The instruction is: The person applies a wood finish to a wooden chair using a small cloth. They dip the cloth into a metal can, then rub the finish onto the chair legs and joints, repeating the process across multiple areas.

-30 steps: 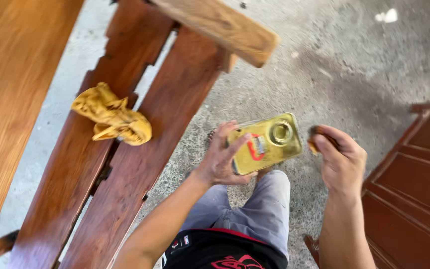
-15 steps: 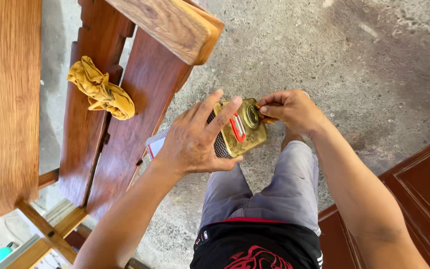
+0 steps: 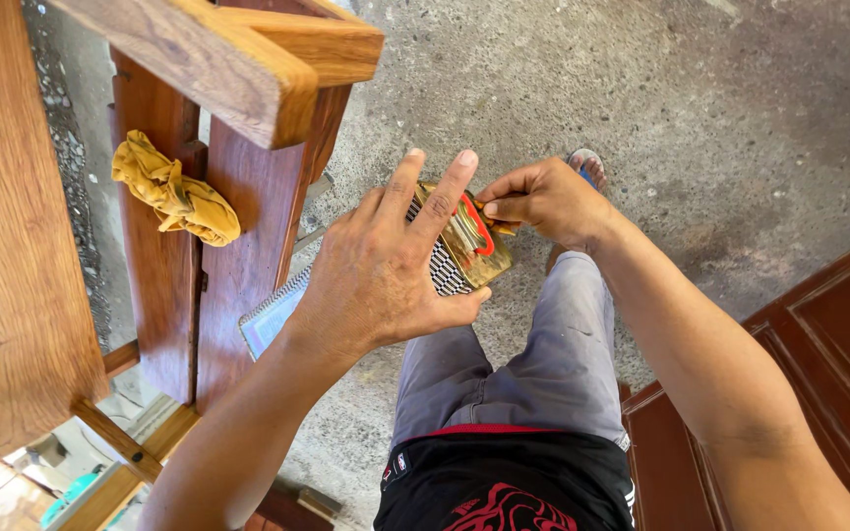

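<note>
**Both hands on the gold tin, above the concrete**

Right, the left hand (image 3: 381, 270) is spread flat over the gold rectangular tin (image 3: 469, 246), fingers long and splayed across its face, thumb hooked under the near edge, so it is gripping the tin from the side. The tin sits tilted in mid-air above the grey trouser leg (image 3: 504, 379), clear of the concrete floor (image 3: 661, 88), with a red mark and a black-and-white striped patch showing between the fingers. Over at the tin's far end comes the right hand (image 3: 543, 202), fingers curled tight and pinched together at the top corner; what they are pinching is hidden, too small to tell. Beside the left wrist, a reddish-brown wooden bench (image 3: 238, 265) runs up the frame, and a crumpled yellow cloth (image 3: 174, 197) lies on its slats, well apart from both hands. A toe in a sandal (image 3: 585, 162) peeks out just beyond the right knuckles.
</note>
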